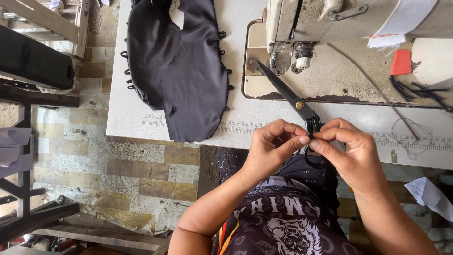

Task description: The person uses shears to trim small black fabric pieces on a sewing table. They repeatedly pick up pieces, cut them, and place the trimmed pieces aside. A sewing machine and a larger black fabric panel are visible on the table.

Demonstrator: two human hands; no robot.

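My left hand (272,147) and my right hand (350,152) meet fingertip to fingertip at the table's front edge. Between them they pinch a small black cord piece (309,136); its exact shape is too small to tell. Right under the fingers lie black scissors (289,95) on the white table (137,118), blades pointing up-left toward the sewing machine's needle area and handles partly hidden by my hands. A black fabric piece (184,66) with small loops along its edges lies on the table to the left, hanging slightly over the front edge.
An old cream sewing machine (358,19) stands at the back right on its worn plate (330,75). A red flat piece (401,62), several loose black cords (422,90) and tangled thread (408,134) lie to the right. A dark wooden frame (28,99) stands left over the tiled floor.
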